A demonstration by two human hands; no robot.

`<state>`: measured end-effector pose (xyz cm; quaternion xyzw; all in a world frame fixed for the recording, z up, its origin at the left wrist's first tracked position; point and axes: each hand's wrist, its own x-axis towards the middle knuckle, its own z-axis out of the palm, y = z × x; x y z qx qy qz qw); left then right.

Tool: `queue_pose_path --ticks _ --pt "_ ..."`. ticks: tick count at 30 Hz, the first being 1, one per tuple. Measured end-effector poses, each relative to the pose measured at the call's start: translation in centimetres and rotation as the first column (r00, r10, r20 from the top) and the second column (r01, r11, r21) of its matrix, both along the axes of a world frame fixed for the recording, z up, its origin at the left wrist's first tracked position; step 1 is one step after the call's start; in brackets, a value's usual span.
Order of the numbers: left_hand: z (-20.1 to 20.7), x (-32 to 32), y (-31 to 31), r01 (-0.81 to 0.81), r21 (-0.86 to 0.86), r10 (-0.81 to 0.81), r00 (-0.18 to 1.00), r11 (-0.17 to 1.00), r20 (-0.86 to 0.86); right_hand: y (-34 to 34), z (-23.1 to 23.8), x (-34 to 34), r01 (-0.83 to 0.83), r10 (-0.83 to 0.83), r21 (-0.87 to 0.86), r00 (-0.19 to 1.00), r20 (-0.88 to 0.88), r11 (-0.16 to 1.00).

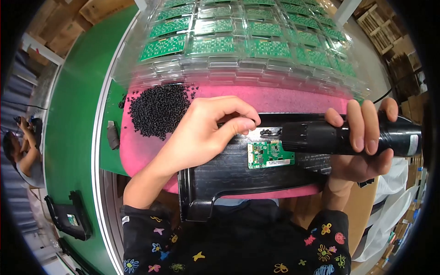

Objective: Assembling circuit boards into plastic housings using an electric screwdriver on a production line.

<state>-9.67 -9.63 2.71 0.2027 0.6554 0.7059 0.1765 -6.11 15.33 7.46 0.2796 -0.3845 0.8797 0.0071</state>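
A: Progress?
B: Left hand [206,133] pinched at housing [238,176] top edge, beside screw pile [158,110]. Board [270,154] seated in housing on pink mat [293,101]. Right hand [366,142] wrapped around driver [348,137], tip at board's upper edge. Probably mid-fastening.

A: Hidden?
B: Screw under left fingertips, driver bit, fastened-screw count: cannot tell. Trays [247,36] of boards remaining behind.

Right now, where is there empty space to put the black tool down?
Bare pink mat between the clear trays of green boards and the black housing. It is crowded at the black screw pile, and where the left hand and right hand work.
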Motion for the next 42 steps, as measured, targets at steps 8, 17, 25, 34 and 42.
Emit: queue_pose_path --ticks 8,17,25,34,42 --pt "-0.6 -0.2 0.3 0.036 -0.216 -0.112 0.929 0.976 -0.351 -0.9 0.4 0.6 0.078 -0.078 0.006 0.997 0.008 0.997" --pt "-0.6 -0.4 0.3 0.129 -0.282 -0.223 0.916 0.951 -0.334 -1.4 0.4 0.6 0.049 -0.047 0.072 0.998 -0.030 0.996" --pt "-0.2 -0.6 1.0 -0.093 -0.172 -0.046 0.744 0.981 -0.666 -1.3 0.2 0.2 0.083 -0.087 0.080 0.995 0.041 0.993" --pt "-0.1 -0.8 1.4 -0.167 -0.245 -0.047 0.731 0.955 -0.681 -0.7 0.8 -0.3 0.080 -0.088 0.121 0.994 0.062 0.989" --pt "-0.4 -0.5 1.4 0.131 -0.339 -0.303 0.794 0.932 -0.527 1.0 1.1 0.1 0.334 -0.360 0.387 0.933 -0.005 0.860"
